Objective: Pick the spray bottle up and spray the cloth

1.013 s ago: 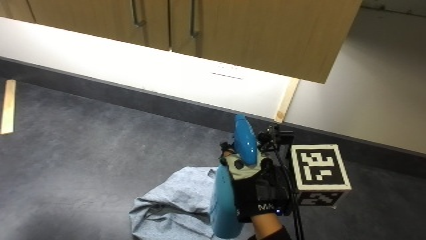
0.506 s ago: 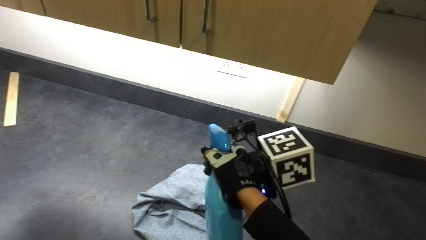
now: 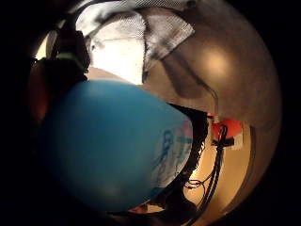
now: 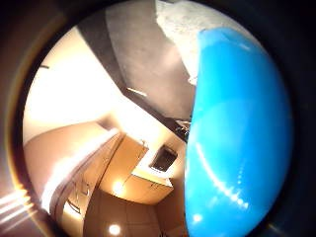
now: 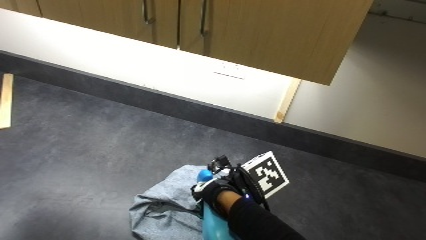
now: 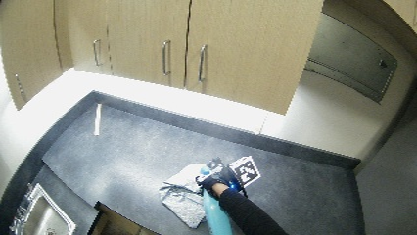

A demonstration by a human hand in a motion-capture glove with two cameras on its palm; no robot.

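Note:
A blue spray bottle is held by my gloved right hand, whose fingers curl round its neck near the nozzle. The bottle tilts over a crumpled grey-blue cloth lying on the dark countertop. In the wide outside view the bottle runs along my forearm, its top above the cloth, with my hand on it. The bottle's blue body fills the little finger side palm view with the cloth beyond it. It also fills the thumb side palm view as a blue curve.
The countertop meets a white wall under wooden cupboards. A wooden strip lies at the far left of the counter. A sink shows at the counter's near left corner.
My hand and the bottle have dropped lower and tipped towards the cloth; less of the bottle's top shows above the glove. The outside camera has also shifted.

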